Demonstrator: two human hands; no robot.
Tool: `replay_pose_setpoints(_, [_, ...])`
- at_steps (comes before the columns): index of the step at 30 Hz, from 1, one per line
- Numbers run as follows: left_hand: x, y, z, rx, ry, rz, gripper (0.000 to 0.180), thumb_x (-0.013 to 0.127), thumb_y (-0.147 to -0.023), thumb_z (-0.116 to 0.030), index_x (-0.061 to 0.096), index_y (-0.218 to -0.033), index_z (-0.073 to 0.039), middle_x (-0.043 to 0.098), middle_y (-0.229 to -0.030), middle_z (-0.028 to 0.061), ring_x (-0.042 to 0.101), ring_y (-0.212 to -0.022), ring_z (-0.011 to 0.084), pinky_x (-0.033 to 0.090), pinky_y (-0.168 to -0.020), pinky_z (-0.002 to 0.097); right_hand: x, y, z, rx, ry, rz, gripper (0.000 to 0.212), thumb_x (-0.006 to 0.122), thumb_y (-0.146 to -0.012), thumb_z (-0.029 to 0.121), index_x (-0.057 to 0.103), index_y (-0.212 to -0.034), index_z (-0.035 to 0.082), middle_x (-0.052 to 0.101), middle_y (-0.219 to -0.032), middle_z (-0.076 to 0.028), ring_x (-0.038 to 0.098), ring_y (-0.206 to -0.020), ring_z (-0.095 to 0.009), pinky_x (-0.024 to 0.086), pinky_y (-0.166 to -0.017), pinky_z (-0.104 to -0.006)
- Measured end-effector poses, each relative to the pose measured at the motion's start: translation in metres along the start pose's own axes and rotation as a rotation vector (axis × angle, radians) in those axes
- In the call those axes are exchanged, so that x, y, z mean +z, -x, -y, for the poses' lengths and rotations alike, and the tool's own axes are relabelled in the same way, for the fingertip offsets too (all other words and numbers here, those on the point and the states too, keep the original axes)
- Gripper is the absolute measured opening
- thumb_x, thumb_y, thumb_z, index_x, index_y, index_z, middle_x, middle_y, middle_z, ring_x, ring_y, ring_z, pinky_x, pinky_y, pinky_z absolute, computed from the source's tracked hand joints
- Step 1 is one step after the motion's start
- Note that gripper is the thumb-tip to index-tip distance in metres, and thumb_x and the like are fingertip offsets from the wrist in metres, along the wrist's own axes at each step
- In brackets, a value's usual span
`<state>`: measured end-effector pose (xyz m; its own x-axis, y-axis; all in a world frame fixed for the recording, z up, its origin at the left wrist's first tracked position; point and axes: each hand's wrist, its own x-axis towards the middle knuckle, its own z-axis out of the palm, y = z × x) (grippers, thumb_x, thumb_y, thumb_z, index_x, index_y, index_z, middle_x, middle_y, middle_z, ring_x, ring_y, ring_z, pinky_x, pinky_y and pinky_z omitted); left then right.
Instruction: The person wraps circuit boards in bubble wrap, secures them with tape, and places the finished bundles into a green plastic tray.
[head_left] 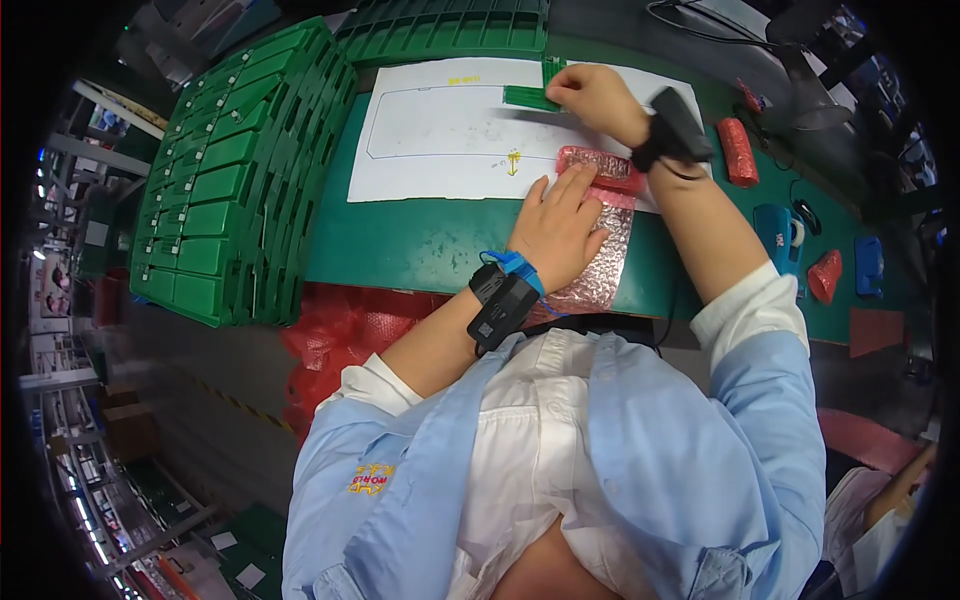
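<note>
My left hand [560,222] lies flat with fingers apart on pink bubble wrap [598,262], its fingertips touching a rolled, bubble-wrapped bundle [600,168]. The bundle sits at the far end of the sheet, and what is inside is hard to make out. Farther away, my right hand [598,98] is closed in a pinch at the right end of a flat green strip [528,97]. A shadow falls on the white paper [430,125] beneath it. Another green piece [551,72] shows just beyond my fingertips. A drawn outline and yellow marks are on the paper.
Stacked green trays [215,180] stand on the left, with another green tray [440,30] behind the paper. Red bubble wrap [350,335] hangs below the table's front edge. On the right are a red wrapped roll [737,152], a blue tape dispenser [776,238] and a blue holder [868,266].
</note>
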<state>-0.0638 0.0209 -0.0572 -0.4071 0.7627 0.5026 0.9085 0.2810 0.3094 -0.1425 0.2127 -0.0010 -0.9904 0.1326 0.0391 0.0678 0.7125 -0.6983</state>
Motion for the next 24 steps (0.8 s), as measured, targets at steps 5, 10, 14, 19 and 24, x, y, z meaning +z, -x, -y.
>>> replay_pose_setpoints(5, [0.0,-0.001,-0.001,0.007,0.015,0.013,0.028,0.069,-0.082,-0.027,0.06,-0.099,-0.006,0.045,-0.143,0.0188,0.04,-0.134,0.0324,0.034,-0.106,0.0536,-0.045,0.06,-0.008,-0.05,-0.138,0.02,0.021,0.063,-0.089,0.013,0.067,-0.105,0.002,0.068,-0.094,-0.012,0.064,-0.089,-0.017,0.049,-0.077,-0.0285])
replay_pose_setpoints(10, [-0.001,-0.001,0.001,0.0,-0.002,0.029,0.028,0.069,-0.083,-0.027,0.06,-0.099,-0.006,0.045,-0.143,0.0189,0.04,-0.135,0.0321,0.033,-0.107,0.0536,-0.07,0.086,0.0,-0.493,0.518,0.036,0.014,0.055,-0.088,-0.001,0.063,-0.099,0.001,0.062,-0.093,-0.008,0.061,-0.083,-0.025,0.049,-0.072,-0.032])
replay_pose_setpoints(14, [0.0,-0.002,0.0,0.003,-0.015,0.035,0.027,0.068,-0.083,-0.026,0.06,-0.099,-0.006,0.044,-0.143,0.0189,0.04,-0.134,0.0321,0.033,-0.107,0.0538,-0.059,0.086,0.016,-0.632,0.762,0.027,0.02,0.053,-0.085,-0.005,0.061,-0.101,0.002,0.058,-0.095,-0.011,0.058,-0.089,-0.034,0.049,-0.076,-0.0361])
replay_pose_setpoints(19, [0.002,-0.004,-0.002,0.009,-0.007,0.007,0.027,0.068,-0.083,-0.026,0.061,-0.099,-0.005,0.045,-0.142,0.0192,0.04,-0.135,0.0324,0.033,-0.107,0.0545,-0.024,0.084,0.012,-0.485,0.392,0.033,0.035,0.051,-0.083,-0.008,0.059,-0.115,0.005,0.06,-0.1,-0.013,0.059,-0.091,-0.032,0.049,-0.079,-0.0363])
replay_pose_setpoints(24, [0.0,-0.003,-0.002,0.004,-0.01,0.025,0.028,0.068,-0.083,-0.027,0.061,-0.1,-0.005,0.044,-0.142,0.0193,0.039,-0.135,0.0327,0.032,-0.108,0.055,-0.029,0.08,0.01,-0.506,0.104,0.009,0.056,0.046,-0.079,-0.013,0.054,-0.131,0.008,0.061,-0.098,-0.014,0.06,-0.087,-0.03,0.05,-0.079,-0.0353])
